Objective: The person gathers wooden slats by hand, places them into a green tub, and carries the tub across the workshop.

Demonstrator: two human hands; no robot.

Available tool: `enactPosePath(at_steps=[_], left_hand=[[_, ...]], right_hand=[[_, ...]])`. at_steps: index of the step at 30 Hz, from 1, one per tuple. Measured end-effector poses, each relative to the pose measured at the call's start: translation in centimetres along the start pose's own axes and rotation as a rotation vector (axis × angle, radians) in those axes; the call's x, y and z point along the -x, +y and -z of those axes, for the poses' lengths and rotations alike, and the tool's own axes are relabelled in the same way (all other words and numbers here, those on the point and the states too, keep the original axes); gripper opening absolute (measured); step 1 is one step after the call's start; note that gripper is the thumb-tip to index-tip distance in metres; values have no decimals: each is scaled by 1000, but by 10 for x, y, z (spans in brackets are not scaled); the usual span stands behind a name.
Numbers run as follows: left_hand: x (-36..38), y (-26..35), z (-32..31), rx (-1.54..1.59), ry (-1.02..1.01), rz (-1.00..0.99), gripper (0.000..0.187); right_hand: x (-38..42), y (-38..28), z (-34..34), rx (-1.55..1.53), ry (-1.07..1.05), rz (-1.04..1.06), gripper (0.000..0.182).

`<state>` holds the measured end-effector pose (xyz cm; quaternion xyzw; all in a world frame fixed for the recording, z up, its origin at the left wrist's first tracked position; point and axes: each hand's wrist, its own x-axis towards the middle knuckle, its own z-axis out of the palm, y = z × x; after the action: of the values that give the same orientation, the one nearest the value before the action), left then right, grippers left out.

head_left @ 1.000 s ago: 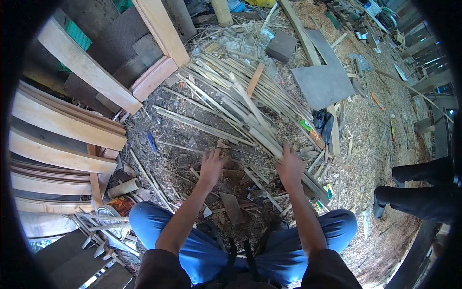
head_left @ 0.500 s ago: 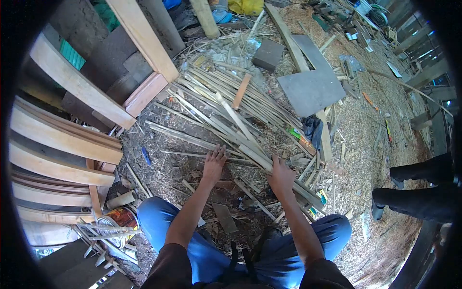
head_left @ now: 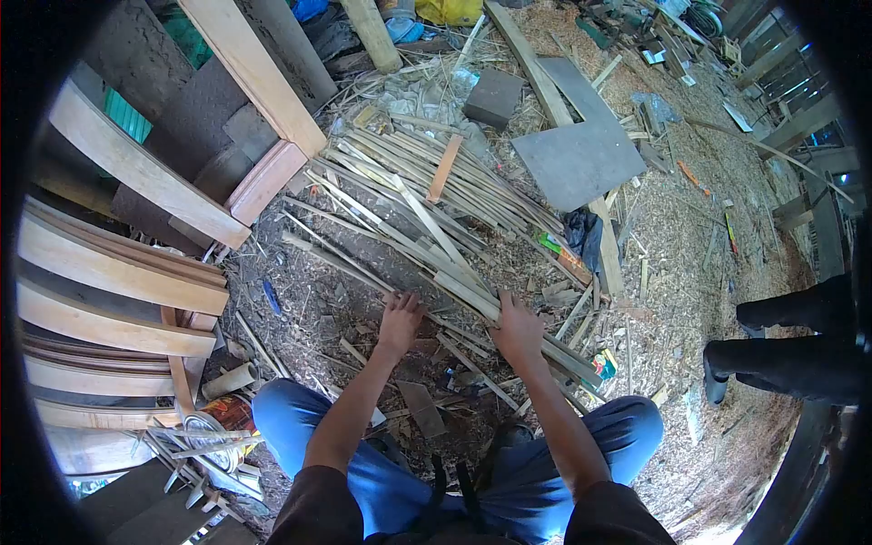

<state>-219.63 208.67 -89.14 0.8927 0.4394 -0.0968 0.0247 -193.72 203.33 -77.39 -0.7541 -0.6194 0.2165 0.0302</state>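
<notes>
Long thin wooden strips (head_left: 454, 186) lie in a loose bundle on the littered ground ahead of me. My left hand (head_left: 401, 322) rests on the near ends of a few separate strips (head_left: 331, 256) that point up and to the left; its fingers are bent over them. My right hand (head_left: 519, 329) is closed round the edge of a group of strips (head_left: 468, 291) at the bundle's near side. A short reddish-brown slat (head_left: 444, 169) lies across the top of the bundle.
Curved wooden pieces (head_left: 127, 263) are stacked at the left, above a can (head_left: 232, 413). Beyond the bundle lie a dark block (head_left: 493, 98) and a grey board (head_left: 581, 163). Another person's dark-clad legs (head_left: 790, 363) are at the right.
My left hand has moved slightly down, and the strips under it have shifted lower and spread apart. My right hand has moved a little left. The whole view has shifted slightly.
</notes>
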Motion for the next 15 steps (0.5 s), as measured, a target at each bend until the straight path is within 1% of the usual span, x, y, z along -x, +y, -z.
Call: enactPosePath(at_steps=[2, 3, 5, 6, 8, 10, 11, 12, 13, 14, 15], left_hand=[[0, 3, 9, 134, -144, -19, 68], [2, 4, 9, 135, -144, -20, 68], [8, 5, 8, 189, -70, -19, 58], [6, 6, 14, 191, -66, -17, 58], [3, 5, 26, 103, 33, 3, 50], [-2, 2, 49, 130, 39, 41, 50], [-1, 0, 64, 157, 41, 77, 51], [13, -2, 73, 150, 36, 75, 51], [24, -6, 88, 156, 161, 74, 50], [16, -14, 114, 156, 313, 78, 49], [5, -26, 150, 128, 348, 73, 49]], right_hand=[[-1, 3, -5, -11, 2, 6, 73], [-2, 2, -6, -3, 8, 3, 75], [-1, 1, -7, 6, 12, 3, 77], [0, 0, -5, 0, 32, 19, 80], [-2, -1, -2, -5, 55, 36, 83], [-3, -7, 4, 11, 109, 41, 92], [-2, -11, 10, 6, 107, 42, 92], [0, -15, 19, -10, 35, 8, 95], [-9, -22, 40, -23, -11, -13, 98], [-20, -29, 70, -20, 35, 12, 98], [-18, -40, 97, -18, 155, 73, 101]])
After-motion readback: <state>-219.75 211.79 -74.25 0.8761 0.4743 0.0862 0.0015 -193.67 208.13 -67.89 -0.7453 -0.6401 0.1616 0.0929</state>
